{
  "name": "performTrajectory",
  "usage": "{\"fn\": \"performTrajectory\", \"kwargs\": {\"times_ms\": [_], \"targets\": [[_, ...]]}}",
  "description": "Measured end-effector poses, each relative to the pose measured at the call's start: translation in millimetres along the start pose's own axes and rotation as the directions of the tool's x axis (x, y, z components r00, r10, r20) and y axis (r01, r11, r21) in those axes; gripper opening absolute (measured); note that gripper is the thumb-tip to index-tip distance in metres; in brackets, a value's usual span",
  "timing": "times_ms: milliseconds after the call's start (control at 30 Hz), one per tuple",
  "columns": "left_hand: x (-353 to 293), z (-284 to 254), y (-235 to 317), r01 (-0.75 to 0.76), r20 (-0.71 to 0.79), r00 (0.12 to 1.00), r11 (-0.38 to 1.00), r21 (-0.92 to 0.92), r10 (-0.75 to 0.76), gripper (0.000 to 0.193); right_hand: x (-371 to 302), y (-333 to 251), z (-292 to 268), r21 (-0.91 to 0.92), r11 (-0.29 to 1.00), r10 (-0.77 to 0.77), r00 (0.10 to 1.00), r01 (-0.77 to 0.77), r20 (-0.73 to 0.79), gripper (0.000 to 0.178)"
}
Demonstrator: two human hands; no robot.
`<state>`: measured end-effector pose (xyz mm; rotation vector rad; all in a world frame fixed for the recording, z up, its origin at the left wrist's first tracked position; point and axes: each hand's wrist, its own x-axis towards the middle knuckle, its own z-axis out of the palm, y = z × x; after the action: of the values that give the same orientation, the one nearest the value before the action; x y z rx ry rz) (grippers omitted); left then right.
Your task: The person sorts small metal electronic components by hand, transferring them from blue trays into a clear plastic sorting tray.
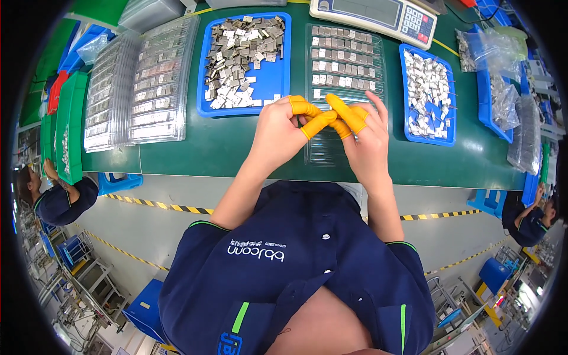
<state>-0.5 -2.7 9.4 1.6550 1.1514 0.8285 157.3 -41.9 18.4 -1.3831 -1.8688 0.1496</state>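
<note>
My left hand and my right hand meet above the near part of a clear plastic tray. Yellow finger cots cover several fingertips on both. The fingers of each are closed in a pinch, touching one another; what they hold is hidden. Small silvery rectangular metal pieces sit in rows in the far part of the clear tray. Left of it, a blue tray holds a loose heap of similar metal pieces. On the right, a smaller blue tray carries white-and-metal pieces with thin leads.
A digital scale stands at the back of the green table. Stacked clear trays with metal pieces lie at left, beside a green bin. Bagged parts fill a blue bin at right. Other people sit at both far sides.
</note>
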Motion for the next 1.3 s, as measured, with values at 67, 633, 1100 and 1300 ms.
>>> {"fn": "performTrajectory", "kwargs": {"times_ms": [67,633,1100,1300], "targets": [[-0.4,-2.9,-2.4,-0.029,0.037,0.999,0.995,0.092,0.026,0.015,-0.2,-0.1,-1.9,0.047,0.999,0.012,0.996,-0.017,0.088,0.033],[-5.4,-2.0,-14.9,0.059,0.166,0.986,0.868,-0.493,0.028,0.011,-1.8,-5.2,-1.5,0.254,0.963,0.053,0.99,-0.085,0.131,0.044],[-4.9,-4.1,-19.5,-0.085,0.005,0.995,0.849,-0.522,0.102,0.011,12.7,-10.0,2.0,0.171,0.983,0.077,0.996,-0.069,-0.038,0.029],[-9.6,-4.0,-12.3,0.052,0.039,0.999,0.805,-0.591,-0.036,0.013,2.5,-4.8,17.8,0.149,0.981,0.134,0.99,-0.126,-0.05,0.018]]}}
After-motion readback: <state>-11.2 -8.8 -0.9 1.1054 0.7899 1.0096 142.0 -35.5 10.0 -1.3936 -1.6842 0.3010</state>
